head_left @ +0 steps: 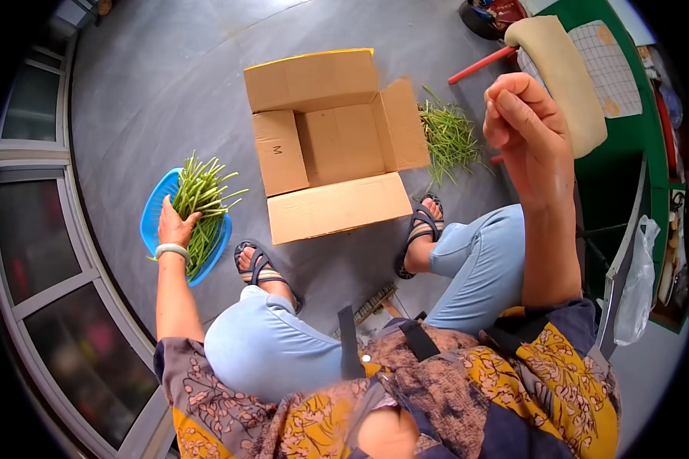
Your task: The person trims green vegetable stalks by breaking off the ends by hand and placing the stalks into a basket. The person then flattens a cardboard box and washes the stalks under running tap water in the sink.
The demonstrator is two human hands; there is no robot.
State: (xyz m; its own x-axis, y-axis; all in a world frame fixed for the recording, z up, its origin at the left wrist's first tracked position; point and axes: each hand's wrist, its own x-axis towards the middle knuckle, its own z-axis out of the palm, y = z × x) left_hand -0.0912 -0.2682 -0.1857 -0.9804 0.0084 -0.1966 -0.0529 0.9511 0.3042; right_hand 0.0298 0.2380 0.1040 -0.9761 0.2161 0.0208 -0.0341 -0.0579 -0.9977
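My left hand (177, 227), with a pale bangle (173, 250) at its wrist, is closed on a bunch of long green stalks (199, 191). The bunch lies in a blue plastic basket (150, 222) on the floor to the left, its cut ends sticking out over the rim. Raised high on the right, my right hand (524, 122) has its fingers curled in and its thumb pressed against them. Nothing sticks out of that pinch, and what may lie inside it is hidden. An open cardboard box (341, 145) stands between the two hands, flaps folded outward.
Loose thin green stalks (448, 138) lie on the grey floor (176, 84) beside the box's right flap. A stool with a beige cushion (566, 84) and red legs stands at the upper right. Glass-paned doors (38, 229) line the left side. A plastic bag (637, 283) hangs at right.
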